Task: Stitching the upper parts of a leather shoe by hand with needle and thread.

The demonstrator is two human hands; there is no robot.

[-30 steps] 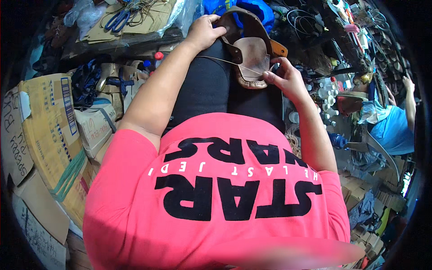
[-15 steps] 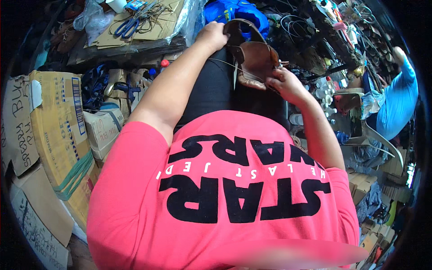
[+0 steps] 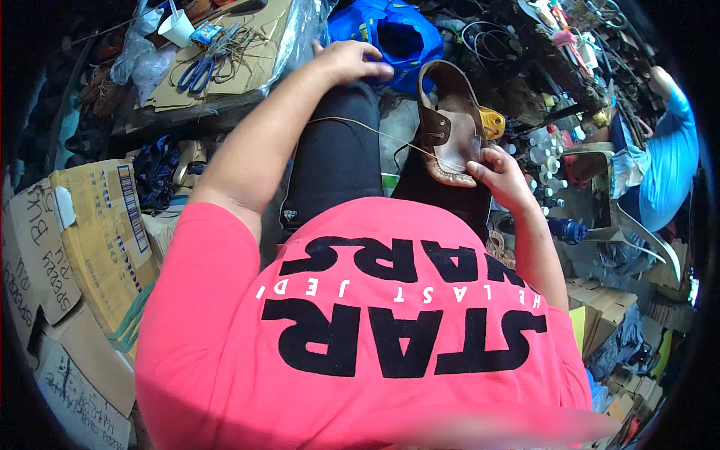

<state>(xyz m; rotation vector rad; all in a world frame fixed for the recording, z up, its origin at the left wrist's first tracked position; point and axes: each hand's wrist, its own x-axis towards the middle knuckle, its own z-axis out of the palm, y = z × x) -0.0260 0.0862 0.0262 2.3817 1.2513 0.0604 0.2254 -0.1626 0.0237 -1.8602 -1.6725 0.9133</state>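
Pink short-slv. T-shirt point(image 3: 364, 296) w/ lg. blk. lettering point(image 3: 403, 341), blk. trousers point(image 3: 337, 161)

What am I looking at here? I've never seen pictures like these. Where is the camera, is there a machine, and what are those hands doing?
There's no machine: these are a person's own bare hands. The camera sits on their head, looking down past the pink shirt; its wide lens bends straight edges.

The right hand pinches the edge of a brown leather shoe part, over the right thigh. A thin thread stretches from it toward the left forearm. The left hand is near a blue bag; I can't tell whether it grips anything.

At upper left, scissors and a white cup lie around some flat cardboard. Far right is another person in blue.
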